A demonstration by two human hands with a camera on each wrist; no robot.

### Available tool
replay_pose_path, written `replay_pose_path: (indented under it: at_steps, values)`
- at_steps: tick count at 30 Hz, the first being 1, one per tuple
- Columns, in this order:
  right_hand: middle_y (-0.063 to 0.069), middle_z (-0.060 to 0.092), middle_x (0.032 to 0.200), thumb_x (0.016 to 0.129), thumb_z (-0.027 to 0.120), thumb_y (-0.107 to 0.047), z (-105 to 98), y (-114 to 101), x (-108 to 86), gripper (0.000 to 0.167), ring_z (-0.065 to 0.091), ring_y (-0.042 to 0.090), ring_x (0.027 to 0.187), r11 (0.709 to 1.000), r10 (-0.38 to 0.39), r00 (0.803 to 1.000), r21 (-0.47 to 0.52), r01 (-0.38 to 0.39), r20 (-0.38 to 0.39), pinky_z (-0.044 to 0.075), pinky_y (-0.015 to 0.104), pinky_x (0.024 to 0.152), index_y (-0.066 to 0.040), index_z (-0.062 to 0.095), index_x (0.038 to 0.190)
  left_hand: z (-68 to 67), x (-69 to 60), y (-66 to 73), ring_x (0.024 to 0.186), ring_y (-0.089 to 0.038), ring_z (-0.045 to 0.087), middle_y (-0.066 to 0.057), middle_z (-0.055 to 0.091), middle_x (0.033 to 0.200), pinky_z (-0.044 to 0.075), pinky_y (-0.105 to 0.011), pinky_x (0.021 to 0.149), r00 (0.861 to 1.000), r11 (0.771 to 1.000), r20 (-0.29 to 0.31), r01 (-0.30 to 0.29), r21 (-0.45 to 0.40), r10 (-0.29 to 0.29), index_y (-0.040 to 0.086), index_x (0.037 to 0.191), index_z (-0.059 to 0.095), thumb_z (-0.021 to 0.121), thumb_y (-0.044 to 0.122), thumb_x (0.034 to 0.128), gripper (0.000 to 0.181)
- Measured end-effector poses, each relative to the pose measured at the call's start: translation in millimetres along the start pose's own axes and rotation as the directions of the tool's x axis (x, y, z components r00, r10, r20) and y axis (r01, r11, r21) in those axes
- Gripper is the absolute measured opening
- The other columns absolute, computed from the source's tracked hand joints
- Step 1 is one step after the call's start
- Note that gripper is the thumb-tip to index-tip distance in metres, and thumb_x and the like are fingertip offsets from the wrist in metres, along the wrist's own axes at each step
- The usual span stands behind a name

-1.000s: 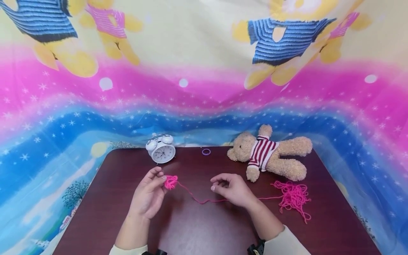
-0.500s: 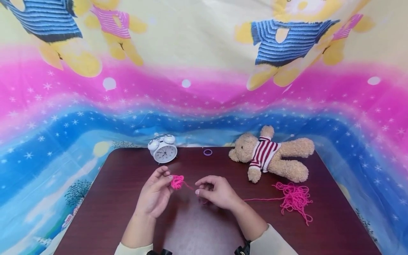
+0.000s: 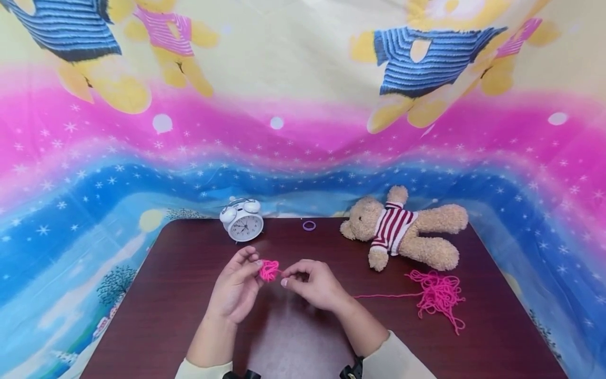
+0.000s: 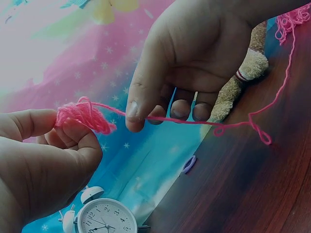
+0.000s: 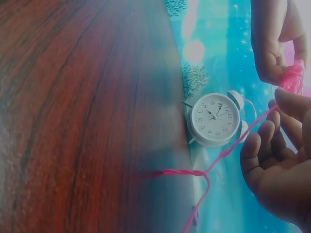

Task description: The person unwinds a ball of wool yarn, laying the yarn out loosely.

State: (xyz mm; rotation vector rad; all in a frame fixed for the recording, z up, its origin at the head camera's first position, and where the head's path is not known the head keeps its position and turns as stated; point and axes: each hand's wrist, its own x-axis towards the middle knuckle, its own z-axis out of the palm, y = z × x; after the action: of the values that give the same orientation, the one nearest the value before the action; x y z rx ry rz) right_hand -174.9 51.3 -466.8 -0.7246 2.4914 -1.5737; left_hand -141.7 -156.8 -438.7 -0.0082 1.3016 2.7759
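My left hand (image 3: 236,292) pinches a small wound bundle of pink yarn (image 3: 269,270) between thumb and fingers. Close by on its right, my right hand (image 3: 314,284) pinches the strand (image 4: 165,119) that leads out of the bundle. In the left wrist view the strand passes under the right thumb and on past the curled fingers, with a small kinked loop beyond. It runs over the table to a loose heap of pink yarn (image 3: 439,296) on the right side. In the right wrist view the bundle (image 5: 293,78) shows between both hands.
A white twin-bell alarm clock (image 3: 244,223) stands at the back left of the dark wooden table (image 3: 180,273). A purple ring (image 3: 309,226) lies near the back edge. A teddy bear (image 3: 402,229) in a striped shirt lies behind the yarn heap. A printed curtain (image 3: 303,142) hangs behind.
My right hand has moved left along the strand until close to the bundle, and its thumb and finger have come together on the yarn. The left hand keeps its pinch, shifting slightly right.
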Motion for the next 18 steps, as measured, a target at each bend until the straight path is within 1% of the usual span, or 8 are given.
replay_pose_path:
  at_steps: [2,5,10,12,14,17,18]
  values:
    - [-0.014,0.071,0.090,0.092,0.079,-0.024,-0.8,-0.4,-0.4,0.012,0.065,0.006,0.081,1.000,-0.002,1.000,-0.004,0.002,-0.006,0.054,0.026,0.072,-0.020,0.081,0.103,0.1,0.1,0.0,0.096,-0.016,0.060,0.003,0.050,0.101,0.052,-0.029,0.082,1.000,1.000,0.001,-0.004,0.003,0.004,0.018,0.111,0.058,0.048,-0.010,0.0995,0.032]
    - [-0.015,0.072,0.092,0.092,0.079,-0.026,-2.6,-0.6,-1.8,0.013,0.065,0.006,0.083,1.000,-0.008,1.000,-0.011,0.008,-0.019,0.054,0.026,0.073,-0.019,0.082,0.103,-0.3,0.1,0.6,0.095,-0.016,0.060,0.004,0.050,0.101,0.052,-0.029,0.081,1.000,1.000,0.001,-0.009,0.005,0.009,0.019,0.110,0.058,0.048,-0.010,0.0995,0.033]
    - [-0.014,0.072,0.092,0.094,0.078,-0.028,-8.0,0.9,-6.2,0.015,0.065,0.007,0.082,1.000,0.003,1.000,-0.014,-0.003,-0.024,0.055,0.027,0.071,-0.018,0.082,0.104,-2.7,-0.5,2.6,0.091,-0.014,0.057,0.003,0.051,0.101,0.053,-0.028,0.079,1.000,1.000,-0.009,-0.011,0.005,0.011,0.018,0.110,0.059,0.048,-0.011,0.0996,0.033]
    - [-0.013,0.071,0.093,0.094,0.077,-0.029,-10.8,1.9,-8.7,0.014,0.066,0.009,0.077,1.000,0.015,1.000,-0.012,-0.015,-0.020,0.056,0.027,0.069,-0.019,0.081,0.103,-3.7,-0.8,3.4,0.090,-0.015,0.057,0.002,0.051,0.101,0.053,-0.029,0.080,1.000,1.000,-0.015,-0.013,0.004,0.013,0.018,0.110,0.059,0.048,-0.011,0.0995,0.033]
    - [-0.011,0.071,0.094,0.094,0.077,-0.029,-13.8,3.3,-11.5,0.013,0.067,0.013,0.071,1.000,0.027,0.999,-0.009,-0.028,-0.016,0.056,0.028,0.067,-0.020,0.081,0.103,-4.5,-0.9,4.3,0.092,-0.016,0.058,0.002,0.052,0.101,0.054,-0.030,0.082,1.000,1.000,-0.017,-0.016,0.004,0.016,0.018,0.110,0.059,0.048,-0.011,0.0994,0.033]
    - [-0.008,0.072,0.095,0.094,0.077,-0.028,-18.4,5.7,-15.5,0.012,0.069,0.024,0.062,0.999,0.052,0.999,0.014,-0.052,-0.012,0.057,0.029,0.061,-0.021,0.081,0.102,-5.9,-0.9,5.6,0.094,-0.018,0.059,0.001,0.052,0.101,0.054,-0.031,0.085,1.000,1.000,-0.019,-0.020,0.004,0.020,0.018,0.109,0.060,0.048,-0.012,0.0994,0.033]
    - [-0.007,0.072,0.095,0.094,0.077,-0.028,-20.0,6.8,-16.6,0.011,0.071,0.026,0.063,0.998,0.055,0.998,0.021,-0.055,-0.012,0.057,0.029,0.062,-0.020,0.080,0.102,-6.5,-1.0,6.0,0.094,-0.018,0.059,0.001,0.052,0.101,0.054,-0.031,0.086,1.000,1.000,-0.018,-0.021,0.003,0.021,0.018,0.109,0.060,0.048,-0.012,0.0994,0.033]
